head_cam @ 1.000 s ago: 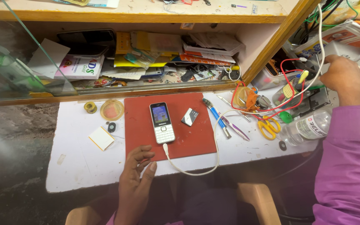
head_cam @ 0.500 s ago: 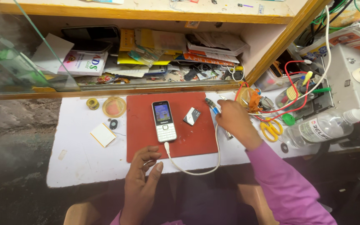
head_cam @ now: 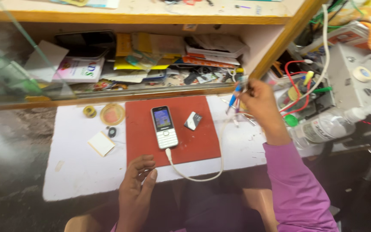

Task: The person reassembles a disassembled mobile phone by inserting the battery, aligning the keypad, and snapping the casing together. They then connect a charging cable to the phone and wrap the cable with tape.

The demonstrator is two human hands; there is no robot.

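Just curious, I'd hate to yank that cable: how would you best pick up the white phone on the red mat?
Pinch the white phone by its long side edges, from above. It lies flat, screen up, on the red mat, and the cable plugs into its near end.

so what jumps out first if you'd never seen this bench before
The white keypad phone with its lit screen, lying on the red mat at the middle of the white table and plugged into a white cable. Next, the right hand lifted at the mat's far right corner, gripping a blue-handled tool, and the left hand resting at the mat's near edge.
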